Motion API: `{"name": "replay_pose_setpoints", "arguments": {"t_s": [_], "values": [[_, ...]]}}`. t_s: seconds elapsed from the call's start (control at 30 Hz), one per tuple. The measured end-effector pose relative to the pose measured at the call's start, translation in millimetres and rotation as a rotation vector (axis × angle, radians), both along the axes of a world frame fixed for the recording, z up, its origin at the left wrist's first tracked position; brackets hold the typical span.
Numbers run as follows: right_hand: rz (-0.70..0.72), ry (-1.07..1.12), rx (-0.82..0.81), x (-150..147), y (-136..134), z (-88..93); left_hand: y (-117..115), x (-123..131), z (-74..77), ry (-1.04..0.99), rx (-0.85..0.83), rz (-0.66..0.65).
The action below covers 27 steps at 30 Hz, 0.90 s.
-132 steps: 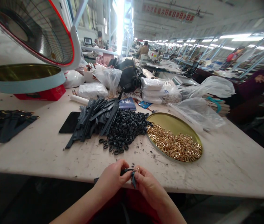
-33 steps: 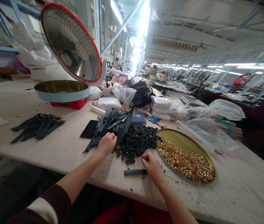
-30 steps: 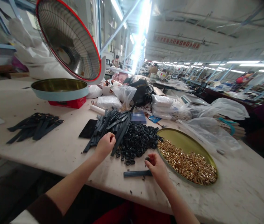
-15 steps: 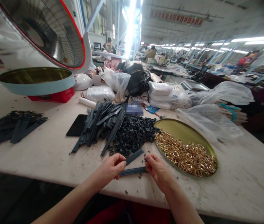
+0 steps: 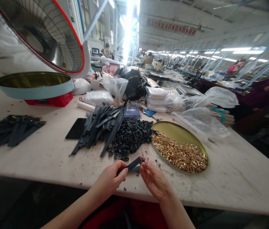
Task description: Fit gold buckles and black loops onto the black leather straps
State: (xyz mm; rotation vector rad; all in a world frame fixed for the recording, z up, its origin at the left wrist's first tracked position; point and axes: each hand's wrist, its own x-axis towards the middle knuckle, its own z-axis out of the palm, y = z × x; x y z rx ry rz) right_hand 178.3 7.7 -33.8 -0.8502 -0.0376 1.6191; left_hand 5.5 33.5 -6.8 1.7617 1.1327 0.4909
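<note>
My left hand (image 5: 111, 178) pinches a dark strap piece (image 5: 133, 164) near the table's front edge. My right hand (image 5: 152, 178) is closed too, its fingertips at the strap's far end holding a small black loop (image 5: 143, 159). A second dark strap (image 5: 134, 170) lies between the hands; I cannot tell who holds it. Just beyond lie a heap of black loops (image 5: 131, 139), a bundle of dark straps (image 5: 101, 127) and a gold round tray (image 5: 172, 130) of brass buckles (image 5: 182, 155).
Another pile of dark straps (image 5: 10, 130) lies at the left. A round tin (image 5: 33, 87) on a red box and a red-rimmed fan heater (image 5: 41, 31) stand at the back left. Plastic bags (image 5: 203, 119) and packets crowd the back. Other people work far off.
Earlier my left hand reached into the strap bundle while the right picked a loop beside a strap on the table. Both hands have since drawn back to the front edge and met on the strap.
</note>
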Motion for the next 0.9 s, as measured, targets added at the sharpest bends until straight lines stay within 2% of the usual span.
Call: {"name": "replay_pose_setpoints", "arguments": {"t_s": [0.13, 0.3, 0.53, 0.67, 0.9], "values": [[-0.025, -0.037, -0.052, -12.4, -10.4, 2.5, -14.7, 1.8, 1.0, 0.059, 0.088, 0.019], [-0.001, -0.094, 0.05, -23.5, -24.3, 6.8, -28.4, 4.2, 0.6, 0.144, 0.146, 0.011], [0.079, -0.461, 0.141, -19.3, -38.7, -0.8, -29.9, -0.7, 10.1, 0.26, 0.176, -0.097], [0.119, -0.563, 0.195, -16.1, -43.7, -6.1, -31.9, 0.2, 9.4, 0.235, 0.153, -0.116], [0.236, -0.693, 0.245, -13.4, -44.3, 3.3, -30.8, 11.7, 10.8, 0.098, 0.055, -0.196]]}}
